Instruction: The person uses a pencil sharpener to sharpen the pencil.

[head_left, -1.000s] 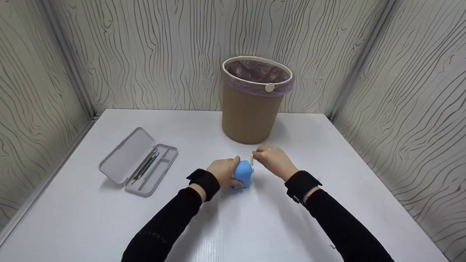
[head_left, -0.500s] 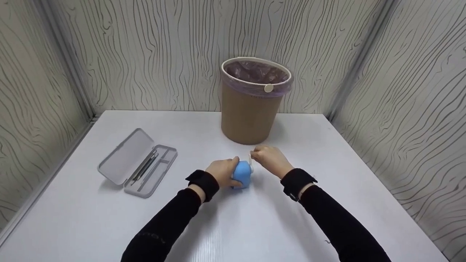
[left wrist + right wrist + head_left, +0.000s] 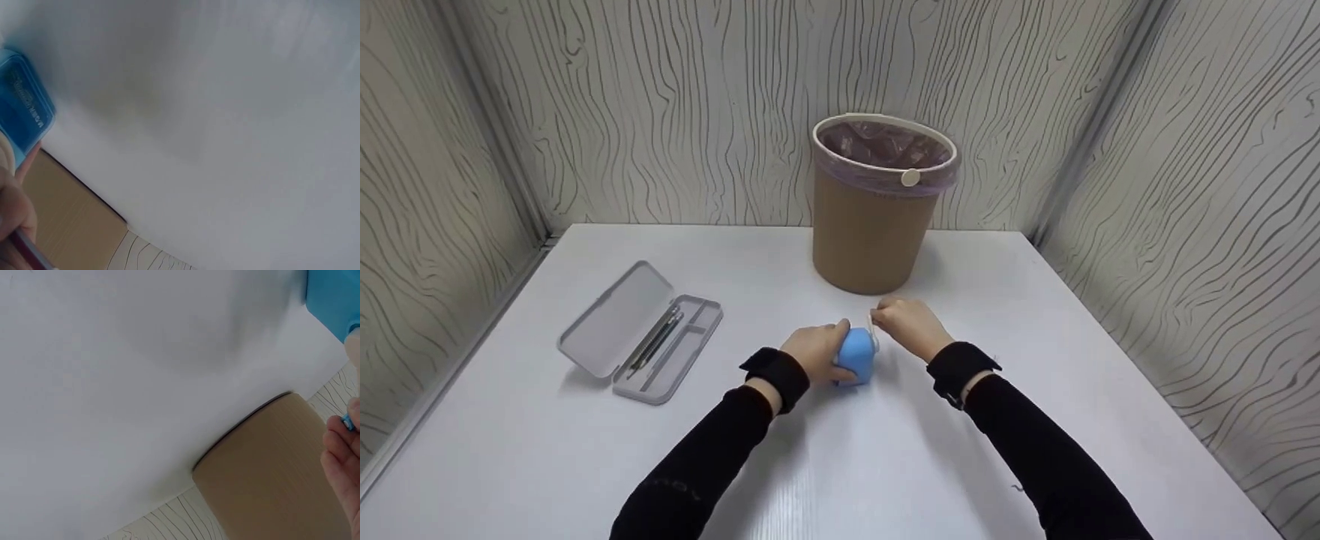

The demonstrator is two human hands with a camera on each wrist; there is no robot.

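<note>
My left hand (image 3: 814, 351) grips a light blue crank pencil sharpener (image 3: 857, 355) from its left side, near the middle of the table. In the left wrist view the sharpener (image 3: 25, 107) shows a translucent blue side with lettering. A dark red pencil (image 3: 29, 251) crosses the fingers there; most of it is hidden. On the sharpener's right side a white crank arm (image 3: 872, 325) points upward. My right hand (image 3: 913, 324) pinches the crank's end. The right wrist view shows a small blue knob (image 3: 347, 422) at the fingers of the right hand (image 3: 344, 458).
Left on the white table (image 3: 720, 465) lies an open grey pencil case (image 3: 679, 367) with several pencils (image 3: 651, 349) inside. Behind the hands stands a tall brown bin (image 3: 870, 232) with a purple liner. Wood-patterned panels (image 3: 697, 112) enclose the back and sides.
My right hand has shifted slightly left, and the crank arm now leans a little more to the left at its top. The left hand keeps its grip on the pencil sharpener.
</note>
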